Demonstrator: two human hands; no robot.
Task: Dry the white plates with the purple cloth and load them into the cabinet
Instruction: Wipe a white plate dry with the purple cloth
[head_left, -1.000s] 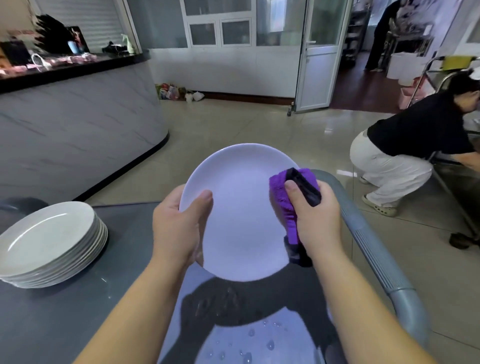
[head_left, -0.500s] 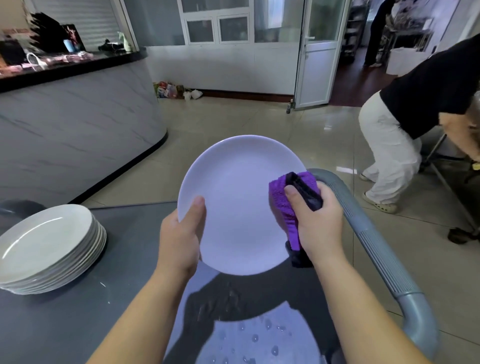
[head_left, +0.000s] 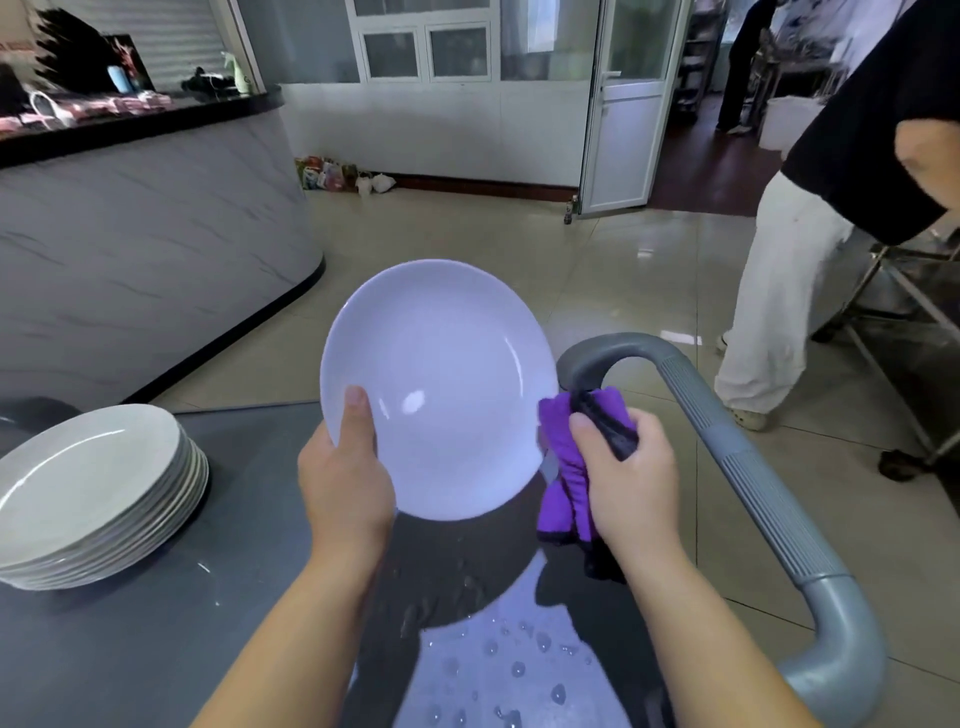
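I hold a white plate (head_left: 441, 379) tilted up in front of me, its face toward the camera. My left hand (head_left: 345, 478) grips its lower left rim, thumb on the face. My right hand (head_left: 628, 478) is closed on the purple cloth (head_left: 566, 467), which touches the plate's lower right rim. A stack of several white plates (head_left: 88, 488) rests on the grey cart top (head_left: 156, 623) at the left. A wet plate (head_left: 498, 670) with water drops lies below my arms. No cabinet is in view.
The cart's grey handle (head_left: 737, 467) curves along the right. A person in a black top and white trousers (head_left: 779, 291) stands at the right by a metal rack (head_left: 904, 301). A curved marble counter (head_left: 145, 228) fills the left. Tiled floor lies beyond.
My right hand with the cloth slid from the plate's face down to its lower right rim. The plate rose slightly. The person at the right stood up from a crouch.
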